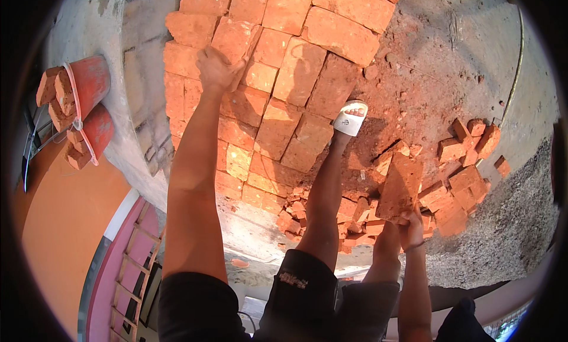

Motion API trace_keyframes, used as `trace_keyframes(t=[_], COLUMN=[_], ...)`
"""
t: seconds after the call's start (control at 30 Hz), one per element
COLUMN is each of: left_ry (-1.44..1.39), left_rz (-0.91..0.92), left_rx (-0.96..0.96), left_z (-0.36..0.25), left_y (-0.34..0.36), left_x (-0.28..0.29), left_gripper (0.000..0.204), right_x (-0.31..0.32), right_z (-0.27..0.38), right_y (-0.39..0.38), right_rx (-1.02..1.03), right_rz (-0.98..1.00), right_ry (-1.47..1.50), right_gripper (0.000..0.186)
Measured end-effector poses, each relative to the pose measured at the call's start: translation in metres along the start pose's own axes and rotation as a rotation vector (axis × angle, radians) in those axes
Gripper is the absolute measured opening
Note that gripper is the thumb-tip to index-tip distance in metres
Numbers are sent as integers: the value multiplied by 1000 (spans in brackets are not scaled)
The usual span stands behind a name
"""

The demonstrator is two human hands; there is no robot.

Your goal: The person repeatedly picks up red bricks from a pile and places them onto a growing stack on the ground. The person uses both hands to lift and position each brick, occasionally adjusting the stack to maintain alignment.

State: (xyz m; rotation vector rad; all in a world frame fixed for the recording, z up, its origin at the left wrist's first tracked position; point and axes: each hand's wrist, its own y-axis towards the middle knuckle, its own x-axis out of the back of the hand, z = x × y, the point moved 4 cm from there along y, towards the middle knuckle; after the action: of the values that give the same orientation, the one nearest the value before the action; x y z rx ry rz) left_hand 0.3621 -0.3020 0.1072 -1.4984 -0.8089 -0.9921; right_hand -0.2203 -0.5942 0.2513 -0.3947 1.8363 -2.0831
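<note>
My left hand (216,71) is closed round the near end of a red brick (235,39), which lies tilted on top of a bed of closely set bricks (299,70). On the right, my right hand (412,226) grips the lower edge of another red brick (400,187), held up above a heap of broken pieces (355,215). Part of that hand is hidden behind the brick. One foot in a white sandal (351,118) stands at the right edge of the brick bed.
Two red buckets (93,81) filled with bricks stand at the left, beyond a concrete ledge. Loose bricks (467,188) are piled at the right, beside grey gravel (503,235). A ladder (125,265) stands at lower left. A hose-like line (520,58) runs along the far right.
</note>
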Motion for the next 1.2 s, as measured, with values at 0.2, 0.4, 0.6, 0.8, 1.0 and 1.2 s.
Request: trace_keyframes(t=[0.2,0.4,0.6,0.8,1.0,1.2], left_ry=[55,156,289,271,300,362], left_rz=[-144,48,-51,230,222,208], left_rx=[8,141,-158,-330,-392,-425], left_z=[-15,-2,-29,-27,-15,-12], left_y=[27,1,11,33,44,48], left_x=[-11,-2,8,7,10,11], left_gripper=[98,100,109,92,61,64], right_x=[-28,-59,-90,-169,-320,-402], right_z=[3,14,24,25,16,32], right_y=[1,8,17,51,113,172], right_rx=[17,41,86,161,211,596], right_rz=[36,75,155,292,575,35], right_ry=[19,21,50,69,102,-1052], right_gripper=[58,58,60,70,66,69])
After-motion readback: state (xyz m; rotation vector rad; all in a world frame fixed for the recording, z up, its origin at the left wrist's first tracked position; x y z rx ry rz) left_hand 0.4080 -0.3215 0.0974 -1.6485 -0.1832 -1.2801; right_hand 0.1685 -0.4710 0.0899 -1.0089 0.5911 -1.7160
